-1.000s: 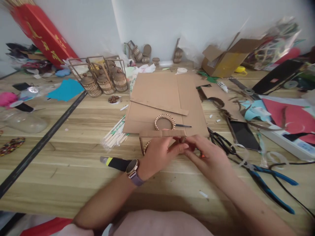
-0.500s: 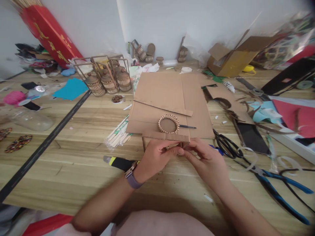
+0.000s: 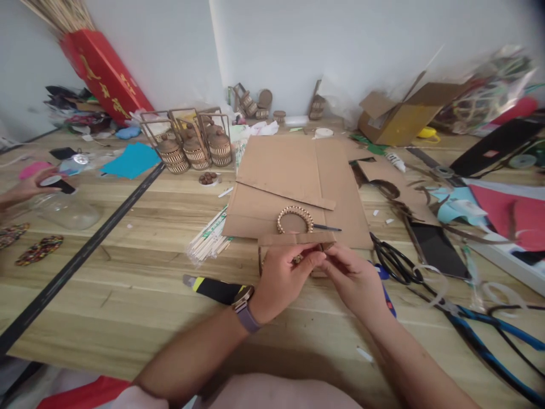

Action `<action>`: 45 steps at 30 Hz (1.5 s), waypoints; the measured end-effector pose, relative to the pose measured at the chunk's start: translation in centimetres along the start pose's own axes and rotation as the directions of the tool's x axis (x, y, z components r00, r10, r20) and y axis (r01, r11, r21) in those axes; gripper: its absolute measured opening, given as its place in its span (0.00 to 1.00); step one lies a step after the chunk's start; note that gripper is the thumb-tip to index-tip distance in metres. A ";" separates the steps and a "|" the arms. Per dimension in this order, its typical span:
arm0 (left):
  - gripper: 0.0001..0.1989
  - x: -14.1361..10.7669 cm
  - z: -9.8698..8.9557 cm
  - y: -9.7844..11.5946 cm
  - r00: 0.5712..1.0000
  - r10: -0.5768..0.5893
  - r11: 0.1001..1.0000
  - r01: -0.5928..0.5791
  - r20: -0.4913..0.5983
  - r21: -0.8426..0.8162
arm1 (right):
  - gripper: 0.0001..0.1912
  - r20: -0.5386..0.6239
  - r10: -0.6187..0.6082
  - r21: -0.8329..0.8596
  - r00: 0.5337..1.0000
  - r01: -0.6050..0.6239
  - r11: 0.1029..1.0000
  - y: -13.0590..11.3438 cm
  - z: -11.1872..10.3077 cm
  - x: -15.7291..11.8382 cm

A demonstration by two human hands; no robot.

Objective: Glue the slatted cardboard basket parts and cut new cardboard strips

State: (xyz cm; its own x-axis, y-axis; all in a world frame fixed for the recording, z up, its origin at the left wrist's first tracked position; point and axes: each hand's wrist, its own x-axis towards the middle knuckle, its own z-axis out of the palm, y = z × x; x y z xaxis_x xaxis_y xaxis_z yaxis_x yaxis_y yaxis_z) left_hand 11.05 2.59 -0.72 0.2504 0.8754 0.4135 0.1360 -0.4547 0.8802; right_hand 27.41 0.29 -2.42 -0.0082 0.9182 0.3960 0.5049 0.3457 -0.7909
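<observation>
A pale wall (image 3: 298,45) rises behind a wooden counter (image 3: 128,284) crowded with craft materials and crossed on the left by a black strip (image 3: 110,218). At the near middle, both hands are on a brown cardboard frame (image 3: 285,240), its flat top turned upward and one side dropping at the left end. The left hand (image 3: 283,278), below a watch (image 3: 243,297), curls over it with the thumb pointing right; the right hand (image 3: 355,281) pinches the right corner. Fingers and thumbs are drawn in close, nearly meeting there; whether the frame rests on the counter I cannot tell. Just beyond it, a beaded-looking ring (image 3: 295,210) lies on a cardboard sheet (image 3: 276,162), with a pen (image 3: 330,228) beside it and a narrow strip (image 3: 315,201) farther back. Left of the sheet are sticks (image 3: 210,238), a bowl of brown beads (image 3: 208,179) and several lidded baskets (image 3: 196,154). A knife (image 3: 219,288) lies next to the watch. Scissors (image 3: 395,264) and blue-handled pliers (image 3: 477,341) lie to the right. At far left, a co-worker's hand (image 3: 30,187) is near a clear jar (image 3: 70,211).
</observation>
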 end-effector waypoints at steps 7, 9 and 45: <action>0.10 0.0 0.3 -0.3 1.000 -0.007 1.000 0.007 -0.012 0.007 | 0.10 0.011 0.007 0.025 1.000 -0.007 1.000 0.1 -0.2 0.4; 0.10 0.0 0.3 -0.3 1.000 -0.030 0.999 0.030 -0.005 0.010 | 0.09 0.011 -0.013 0.006 1.000 0.013 1.000 0.0 -0.3 0.5; 0.12 0.1 -0.2 -0.4 0.999 -0.042 0.997 0.041 0.006 0.066 | 0.16 -0.079 0.051 -0.431 0.996 -0.081 0.899 0.6 -4.9 -0.7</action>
State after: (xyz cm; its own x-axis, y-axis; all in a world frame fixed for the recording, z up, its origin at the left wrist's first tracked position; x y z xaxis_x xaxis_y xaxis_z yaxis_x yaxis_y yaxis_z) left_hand 10.78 2.88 -1.00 0.2506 0.8926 0.3748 0.2093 -0.4280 0.8792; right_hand 31.98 -1.12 -0.87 0.0859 0.9166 0.3904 0.8267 0.1531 -0.5414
